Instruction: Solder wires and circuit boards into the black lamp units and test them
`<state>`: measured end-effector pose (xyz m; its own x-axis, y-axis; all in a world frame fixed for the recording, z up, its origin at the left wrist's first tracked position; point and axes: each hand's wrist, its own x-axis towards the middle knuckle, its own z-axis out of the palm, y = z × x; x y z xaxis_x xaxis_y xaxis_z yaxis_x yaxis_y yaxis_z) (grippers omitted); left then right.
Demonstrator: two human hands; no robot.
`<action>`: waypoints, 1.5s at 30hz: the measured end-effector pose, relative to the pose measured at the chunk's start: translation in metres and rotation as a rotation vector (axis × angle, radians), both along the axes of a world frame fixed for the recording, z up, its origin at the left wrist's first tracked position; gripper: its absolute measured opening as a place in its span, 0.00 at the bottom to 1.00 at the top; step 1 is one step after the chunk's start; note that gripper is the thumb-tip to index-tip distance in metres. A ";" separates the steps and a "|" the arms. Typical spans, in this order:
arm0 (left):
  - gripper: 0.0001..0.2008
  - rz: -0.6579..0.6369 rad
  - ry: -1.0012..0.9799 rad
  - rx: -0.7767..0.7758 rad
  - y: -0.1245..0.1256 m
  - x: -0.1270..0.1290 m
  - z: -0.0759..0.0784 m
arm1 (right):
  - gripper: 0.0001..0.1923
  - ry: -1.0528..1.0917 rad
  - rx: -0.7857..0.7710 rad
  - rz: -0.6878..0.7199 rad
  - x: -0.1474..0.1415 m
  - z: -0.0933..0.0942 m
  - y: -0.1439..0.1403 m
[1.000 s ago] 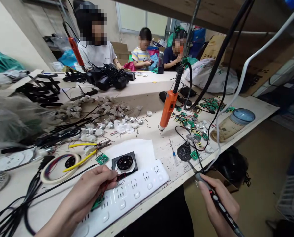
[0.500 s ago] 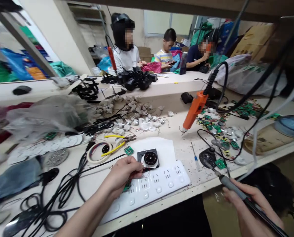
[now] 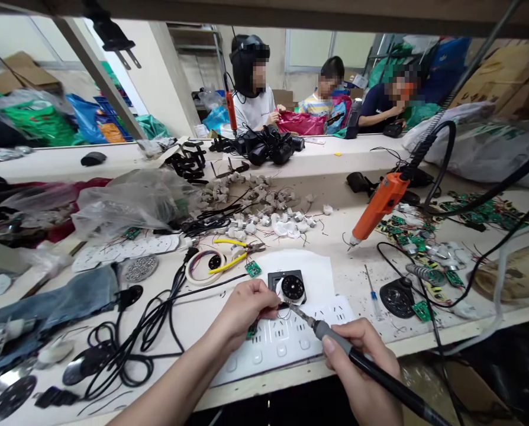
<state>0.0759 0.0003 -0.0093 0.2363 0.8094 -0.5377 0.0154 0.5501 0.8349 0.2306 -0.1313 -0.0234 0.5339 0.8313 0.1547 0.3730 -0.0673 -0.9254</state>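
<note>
My right hand (image 3: 366, 364) grips a soldering iron (image 3: 335, 340) with a grey grip and black handle. The iron's tip reaches the edge of a small round black disc (image 3: 293, 287) with holes, seated on a white part over a dark square block (image 3: 276, 278). My left hand (image 3: 253, 310) is closed in a pinch at the left side of that assembly; thin wires show there, but what the fingertips hold is too small to make out. Below lies a white power-strip panel (image 3: 291, 337) with sockets. A green circuit board (image 3: 251, 330) is partly hidden under my left hand.
An orange electric screwdriver (image 3: 380, 207) hangs on the right. Yellow-handled pliers (image 3: 229, 257), a tape roll (image 3: 193, 266), black cables (image 3: 158, 313), a blue screwdriver (image 3: 373, 299) and a black stand (image 3: 396, 297) lie around. Loose motors (image 3: 264, 201) and circuit boards (image 3: 481, 207) are piled behind. People sit opposite.
My right hand has brought the soldering iron leftward from the black stand to the disc assembly. My left hand keeps its pinch there. The whole view has shifted slightly.
</note>
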 end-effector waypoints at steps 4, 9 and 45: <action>0.13 -0.001 0.003 -0.003 0.000 0.000 -0.001 | 0.11 -0.114 0.053 0.064 0.008 -0.009 0.001; 0.13 0.006 0.001 0.002 0.000 0.000 0.000 | 0.08 -0.249 0.121 0.084 0.006 -0.007 0.003; 0.12 -0.001 -0.002 0.016 -0.001 0.000 0.002 | 0.07 -0.238 0.135 0.084 -0.007 0.013 0.002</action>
<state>0.0763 -0.0005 -0.0077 0.2384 0.8178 -0.5238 0.0142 0.5364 0.8439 0.2237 -0.1288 -0.0105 0.3997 0.8343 0.3798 0.5795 0.0910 -0.8098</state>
